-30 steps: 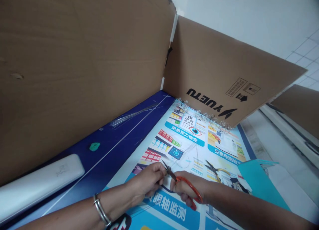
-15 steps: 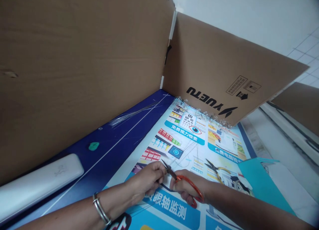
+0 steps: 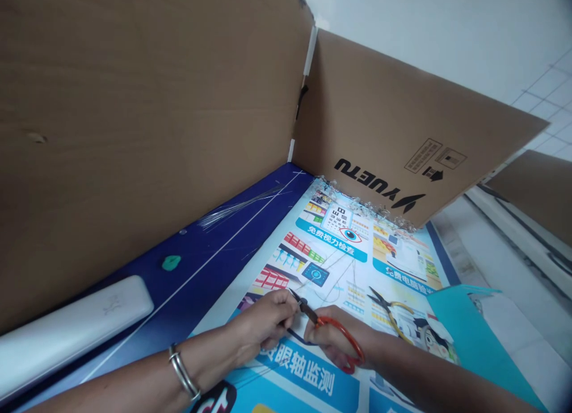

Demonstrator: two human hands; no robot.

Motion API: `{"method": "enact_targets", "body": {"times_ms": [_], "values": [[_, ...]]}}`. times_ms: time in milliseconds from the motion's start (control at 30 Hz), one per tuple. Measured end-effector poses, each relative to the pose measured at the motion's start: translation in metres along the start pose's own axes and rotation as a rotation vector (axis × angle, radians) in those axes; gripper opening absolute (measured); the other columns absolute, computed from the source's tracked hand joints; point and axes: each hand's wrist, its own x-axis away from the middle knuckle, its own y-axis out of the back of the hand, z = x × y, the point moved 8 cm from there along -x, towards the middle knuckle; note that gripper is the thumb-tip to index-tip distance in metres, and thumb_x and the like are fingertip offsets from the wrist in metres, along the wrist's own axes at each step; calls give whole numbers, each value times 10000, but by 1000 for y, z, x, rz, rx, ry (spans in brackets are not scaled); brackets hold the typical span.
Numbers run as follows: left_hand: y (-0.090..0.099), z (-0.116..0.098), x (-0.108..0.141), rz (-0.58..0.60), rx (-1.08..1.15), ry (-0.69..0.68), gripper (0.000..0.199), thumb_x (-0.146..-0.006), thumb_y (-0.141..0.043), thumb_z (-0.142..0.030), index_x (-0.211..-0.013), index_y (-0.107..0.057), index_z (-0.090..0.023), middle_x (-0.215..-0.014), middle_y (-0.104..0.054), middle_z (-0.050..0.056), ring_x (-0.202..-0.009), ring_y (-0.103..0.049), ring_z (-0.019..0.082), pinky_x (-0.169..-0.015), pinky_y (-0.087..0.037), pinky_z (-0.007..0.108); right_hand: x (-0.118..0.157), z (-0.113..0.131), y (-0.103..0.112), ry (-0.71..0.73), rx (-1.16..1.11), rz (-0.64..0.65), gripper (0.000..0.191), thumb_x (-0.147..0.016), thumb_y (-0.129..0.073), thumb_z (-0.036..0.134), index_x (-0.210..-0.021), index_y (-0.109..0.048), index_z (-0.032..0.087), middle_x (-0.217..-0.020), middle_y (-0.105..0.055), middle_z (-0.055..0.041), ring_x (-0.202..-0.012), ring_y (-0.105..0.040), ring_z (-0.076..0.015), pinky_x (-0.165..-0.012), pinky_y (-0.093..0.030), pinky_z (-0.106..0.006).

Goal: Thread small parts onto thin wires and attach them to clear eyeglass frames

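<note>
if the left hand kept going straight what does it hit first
Most likely the metal blades of the orange-handled scissors in the right hand, right at the left hand's fingertips; depth is unclear, so they may already touch.

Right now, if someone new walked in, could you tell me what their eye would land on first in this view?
The large brown cardboard sheets stand out first, rising along the left and far edges of a bright printed poster. At the bottom, the right hand grips red-handled scissors, their blades beside the left hand. A dark cord runs between the hands.
</note>
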Motion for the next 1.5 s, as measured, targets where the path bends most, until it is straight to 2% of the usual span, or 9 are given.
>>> {"method": "enact_targets", "body": {"times_ms": [300, 433, 533, 700, 900, 1067, 1233, 1333, 1500], "values": [[-11, -8, 8, 115, 17, -41, 176, -732, -530, -337, -708, -427, -196, -521, -436, -79, -328, -175, 19, -331, -77, 182, 9, -5, 1, 49, -66, 28, 157, -691, -556, 305, -798, -510, 199, -462, -339, 93, -356, -307, -40, -336, -254, -130], [-16, -16, 11, 146, -9, -93, 235, -757, -540, -396, -727, -424, -194, -521, -438, -80, -338, -188, 19, -348, -90, 185, 31, 0, 18, 219, 163, -102, 204, -742, -520, 364, -875, -535, 210, -550, -447, 60, -424, -388, -71, -412, -330, -181], [-13, -20, 7, 127, -35, -134, 253, -767, -534, -418, -739, -417, -195, -515, -431, -81, -344, -199, 23, -356, -80, 187, 56, -7, 62, 306, 467, -440, 235, -720, -555, 331, -925, -562, 214, -747, -591, 0, -660, -533, -142, -620, -413, -237], [-9, -32, 6, 63, -99, -208, 286, -770, -523, -428, -692, -381, -193, -511, -414, -86, -348, -175, 21, -365, -79, 191, 97, -69, 164, 110, 760, -982, 455, -758, -461, 287, -1200, -467, 179, -1180, -536, -117, -1050, -505, -239, -831, -389, -297], [-9, -41, 9, 0, -135, -220, 337, -739, -525, -484, -676, -367, -193, -483, -379, -99, -335, -151, 18, -369, -61, 193, 108, -128, 225, -76, 977, -1067, 480, -777, -394, 207, -1245, -447, 113, -1125, -571, -161, -1050, -518, -262, -849, -385, -327], [-1, -35, 0, 20, -122, -236, 311, -764, -505, -476, -711, -383, -195, -509, -407, -90, -346, -179, 22, -372, -71, 193, 106, -123, 217, -144, 1114, -993, 449, -795, -388, 237, -1227, -476, 152, -948, -634, -158, -862, -599, -278, -693, -425, -357], [6, -31, -5, 22, -99, -228, 297, -775, -489, -476, -721, -395, -199, -514, -408, -88, -342, -181, 21, -372, -67, 196, 116, -84, 199, -213, 1292, -1086, 269, -800, -406, 266, -928, -621, 167, -783, -638, -151, -723, -601, -304, -599, -415, -392], [5, -32, -4, 24, -97, -223, 302, -768, -495, -476, -711, -387, -200, -513, -415, -87, -338, -183, 21, -372, -62, 200, 102, -39, 175, 22, 1327, -1086, 264, -823, -392, 220, -978, -602, 181, -867, -638, -147, -804, -590, -283, -667, -428, -382], [3, -37, 0, 20, -76, -228, 297, -760, -506, -460, -703, -377, -199, -522, -415, -88, -342, -192, 20, -377, -62, 198, 50, 28, 126, 463, 1482, -878, 376, -819, -424, 144, -1189, -474, 194, -1138, -559, -95, -1036, -486, -247, -845, -398, -360]]}}
